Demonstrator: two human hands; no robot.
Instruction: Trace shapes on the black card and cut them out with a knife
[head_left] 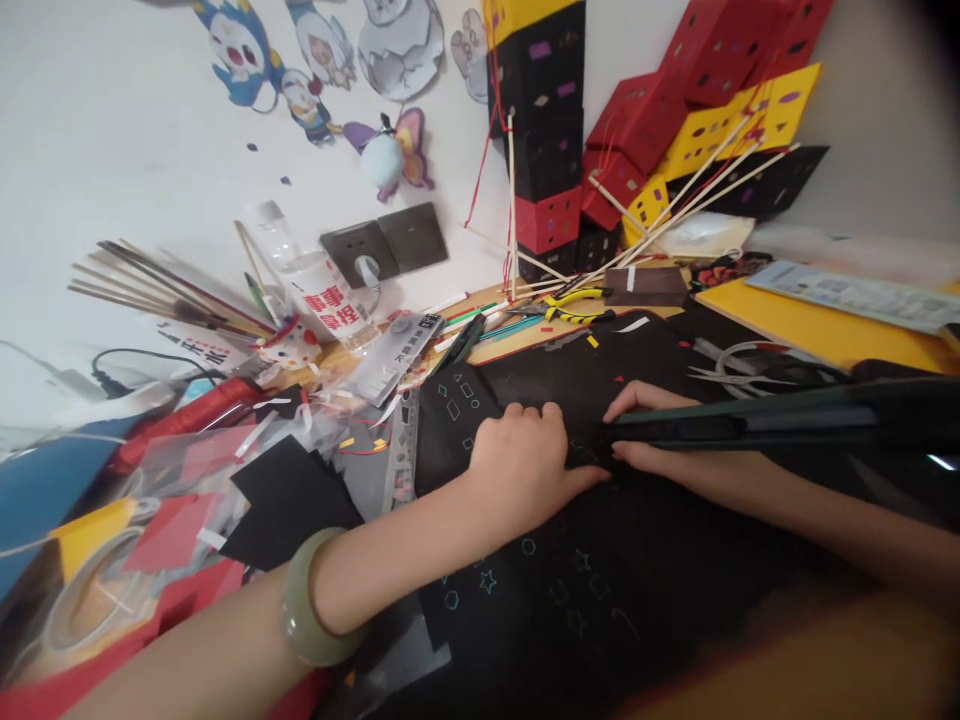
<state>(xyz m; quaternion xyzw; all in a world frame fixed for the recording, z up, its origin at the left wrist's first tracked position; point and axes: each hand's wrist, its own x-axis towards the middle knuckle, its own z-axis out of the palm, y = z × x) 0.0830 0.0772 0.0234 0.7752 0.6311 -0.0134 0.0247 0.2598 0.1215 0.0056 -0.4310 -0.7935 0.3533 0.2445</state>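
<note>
My left hand [525, 450] presses down on a black sheet [517, 610]. Its fingers bend away from me with their tips partly hidden, while the thumb stretches out to the right. Small outlined stars, hexagons and other shapes are drawn on this black surface, above and below the hand. A green bangle [319, 600] circles my left wrist. My right hand [637, 425] grips a long dark green tool [750, 425] whose narrow end lies between thumb and fingers. The tool covers much of that hand and runs off the right edge; its exact kind is not clear.
Scissors [739, 377] lie beyond the right hand, and yellow-black pliers [574, 305] lie farther back. Paper scraps, a tape roll [94, 590] and a bottle [322, 290] crowd the left. Red, black and yellow boxes [540, 130] with thin sticks stand against the wall.
</note>
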